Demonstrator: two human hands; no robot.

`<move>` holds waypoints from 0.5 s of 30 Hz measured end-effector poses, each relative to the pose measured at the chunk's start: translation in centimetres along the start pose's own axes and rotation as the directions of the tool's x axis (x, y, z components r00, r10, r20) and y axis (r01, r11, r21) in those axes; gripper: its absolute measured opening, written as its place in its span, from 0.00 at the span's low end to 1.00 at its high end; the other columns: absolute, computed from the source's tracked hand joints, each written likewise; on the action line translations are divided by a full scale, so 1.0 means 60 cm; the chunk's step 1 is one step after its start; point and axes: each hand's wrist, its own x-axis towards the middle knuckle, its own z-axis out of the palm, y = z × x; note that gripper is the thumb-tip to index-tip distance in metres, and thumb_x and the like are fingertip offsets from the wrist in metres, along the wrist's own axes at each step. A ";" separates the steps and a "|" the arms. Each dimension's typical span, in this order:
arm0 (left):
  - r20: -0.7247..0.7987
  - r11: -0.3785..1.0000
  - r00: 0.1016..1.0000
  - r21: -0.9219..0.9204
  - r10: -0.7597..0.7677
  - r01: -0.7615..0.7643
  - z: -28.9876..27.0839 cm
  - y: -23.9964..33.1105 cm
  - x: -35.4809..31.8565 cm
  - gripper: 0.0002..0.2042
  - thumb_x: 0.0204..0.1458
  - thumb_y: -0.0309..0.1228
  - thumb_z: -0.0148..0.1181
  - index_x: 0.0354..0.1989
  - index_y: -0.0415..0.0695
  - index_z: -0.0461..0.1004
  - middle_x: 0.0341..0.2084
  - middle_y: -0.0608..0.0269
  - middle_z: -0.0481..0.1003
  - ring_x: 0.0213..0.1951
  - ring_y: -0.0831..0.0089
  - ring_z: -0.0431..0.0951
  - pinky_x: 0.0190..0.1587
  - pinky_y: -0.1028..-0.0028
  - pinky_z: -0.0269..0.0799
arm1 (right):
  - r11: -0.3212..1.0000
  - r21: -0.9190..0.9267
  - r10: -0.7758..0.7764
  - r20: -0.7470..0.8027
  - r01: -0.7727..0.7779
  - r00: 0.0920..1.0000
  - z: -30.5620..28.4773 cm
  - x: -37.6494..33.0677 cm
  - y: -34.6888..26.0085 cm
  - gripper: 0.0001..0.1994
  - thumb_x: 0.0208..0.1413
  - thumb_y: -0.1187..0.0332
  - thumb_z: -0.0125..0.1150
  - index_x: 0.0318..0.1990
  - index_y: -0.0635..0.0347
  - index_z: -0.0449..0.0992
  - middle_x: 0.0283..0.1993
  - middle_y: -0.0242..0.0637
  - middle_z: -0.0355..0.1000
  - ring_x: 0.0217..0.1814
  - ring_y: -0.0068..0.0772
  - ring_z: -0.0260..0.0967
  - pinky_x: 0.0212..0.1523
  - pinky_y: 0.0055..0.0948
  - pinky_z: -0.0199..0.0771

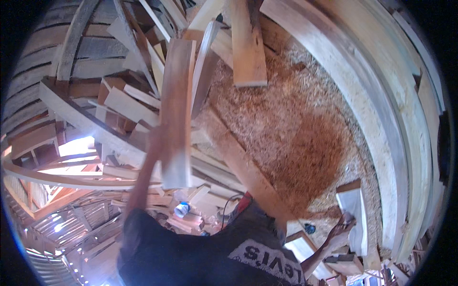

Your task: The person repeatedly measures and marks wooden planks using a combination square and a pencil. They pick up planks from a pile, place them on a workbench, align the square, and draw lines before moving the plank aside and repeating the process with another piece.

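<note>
My left hand [156, 137] grips the left edge of a long wooden plank [177, 105], and its fingers are partly hidden behind the wood. The plank stands lengthwise in front of me, its near end smeared by motion. Low on the right, my right hand [345, 223] closes on the side of a short pale board [354, 212]. That board lies beside a large curved timber. Sawdust and shavings [305, 152] cover the ground between my two hands.
A large curved timber [353, 81] sweeps down the right side. Another plank [250, 52] juts in from the far side. A long beam [248, 164] crosses the shavings. Stacked offcuts [129, 107] crowd the left. A white-and-blue container [182, 209] sits near scrap wood.
</note>
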 end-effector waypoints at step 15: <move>0.016 0.545 0.986 -0.835 0.165 -0.078 0.350 0.145 -0.593 0.36 0.72 0.57 0.46 0.70 0.33 0.66 0.59 0.47 0.76 0.59 0.59 0.78 0.63 0.60 0.74 | 0.461 0.830 -0.838 0.291 0.315 0.461 -0.053 -0.328 -0.142 0.39 0.50 0.57 0.82 0.68 0.63 0.71 0.64 0.50 0.76 0.67 0.48 0.74 0.68 0.46 0.72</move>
